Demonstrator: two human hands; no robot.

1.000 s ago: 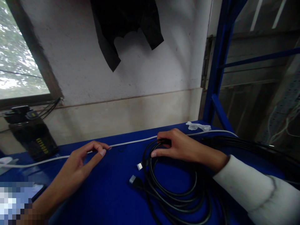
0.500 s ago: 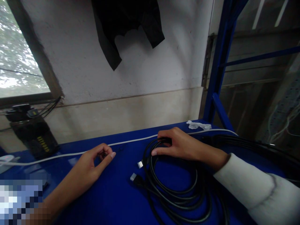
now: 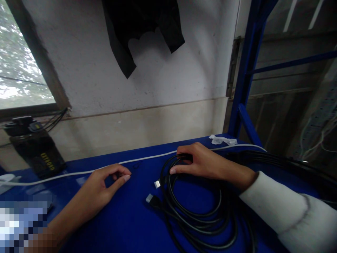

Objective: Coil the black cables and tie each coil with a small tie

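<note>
The black cable (image 3: 164, 191) lies in loose loops on the blue counter (image 3: 123, 225), right of the middle. To handle it well, the loops are best gathered evenly under the thumb, pressed just enough that none slips out, with the bends left wide so that nothing kinks. The silvery plug (image 3: 157, 183) and the paler plug (image 3: 149, 198) stick out at the coil's left side; it seems wise to have them clear of the loops, where they cannot snag.

The right hand (image 3: 201, 161) has a narrow grip on the far left part of the coil, thumb on the near side and fingers curled over the strands. The left hand (image 3: 105, 188) is well apart from the coil, its fingers bent and thumb tip close to the forefinger; I cannot tell whether anything small is pinched there. The white cord (image 3: 150, 157) runs behind both hands.
</note>
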